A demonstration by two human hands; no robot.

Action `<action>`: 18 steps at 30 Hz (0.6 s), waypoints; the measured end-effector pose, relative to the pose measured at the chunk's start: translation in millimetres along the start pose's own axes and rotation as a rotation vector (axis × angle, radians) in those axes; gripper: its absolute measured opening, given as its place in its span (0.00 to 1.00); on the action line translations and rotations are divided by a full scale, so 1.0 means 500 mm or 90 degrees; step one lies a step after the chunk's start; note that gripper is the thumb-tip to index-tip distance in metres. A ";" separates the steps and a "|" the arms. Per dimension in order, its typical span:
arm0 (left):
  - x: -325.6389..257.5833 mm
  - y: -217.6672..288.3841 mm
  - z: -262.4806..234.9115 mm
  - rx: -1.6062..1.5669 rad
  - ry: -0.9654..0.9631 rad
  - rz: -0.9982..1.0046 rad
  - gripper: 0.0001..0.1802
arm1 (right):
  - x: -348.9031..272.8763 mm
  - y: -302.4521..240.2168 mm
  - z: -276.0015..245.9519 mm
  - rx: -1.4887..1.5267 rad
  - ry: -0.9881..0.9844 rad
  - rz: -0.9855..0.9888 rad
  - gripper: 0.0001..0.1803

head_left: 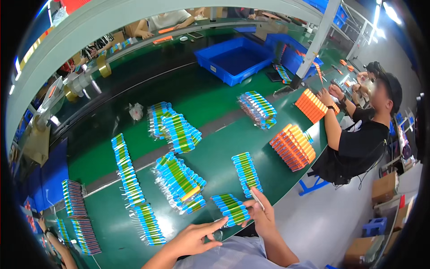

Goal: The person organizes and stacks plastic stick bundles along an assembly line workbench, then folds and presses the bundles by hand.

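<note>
Near the front edge of the table, a flat row of blue-and-green cylinders [230,210] lies tilted between my hands. My left hand [190,240] has its index finger stretched to the row's lower left edge, with the thumb apart. A slim pale pen-like tool [256,198] is held in my right hand [264,217], whose fingers also meet the row's right end. What the tool's tip touches is hard to make out. Just beyond lies another blue-and-green row [245,172]. Left of it sits a stack of such rows [179,179] with a yellow-orange piece [191,193] on top.
More stacks [177,127] lie farther back, and long rows [127,170] at left. Orange cylinder stacks [293,148] stand at right, near a seated co-worker [358,121]. A blue bin [235,60] and a white post [320,40] are at the back. Another person's forearm [60,246] enters at lower left.
</note>
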State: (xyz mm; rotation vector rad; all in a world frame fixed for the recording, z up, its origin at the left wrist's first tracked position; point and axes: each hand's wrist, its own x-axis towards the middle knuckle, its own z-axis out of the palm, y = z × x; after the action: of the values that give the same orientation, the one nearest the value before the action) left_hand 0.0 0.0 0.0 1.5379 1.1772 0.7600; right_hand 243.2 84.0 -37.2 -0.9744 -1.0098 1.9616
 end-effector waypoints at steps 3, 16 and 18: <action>-0.010 -0.015 0.007 -0.036 -0.006 0.014 0.44 | 0.026 0.015 0.023 -0.039 0.007 -0.121 0.27; -0.057 -0.035 0.022 -0.052 -0.023 -0.029 0.48 | 0.060 -0.017 0.026 -0.181 -0.128 -0.025 0.24; -0.067 -0.037 0.031 0.026 0.037 0.044 0.52 | 0.058 0.001 0.015 -0.238 -0.089 -0.050 0.25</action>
State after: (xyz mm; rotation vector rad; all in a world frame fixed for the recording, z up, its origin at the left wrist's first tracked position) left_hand -2.9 -36.6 -19.0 1.6065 1.1947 0.8359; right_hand 223.1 105.7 -43.0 -0.9857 -1.5104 1.8308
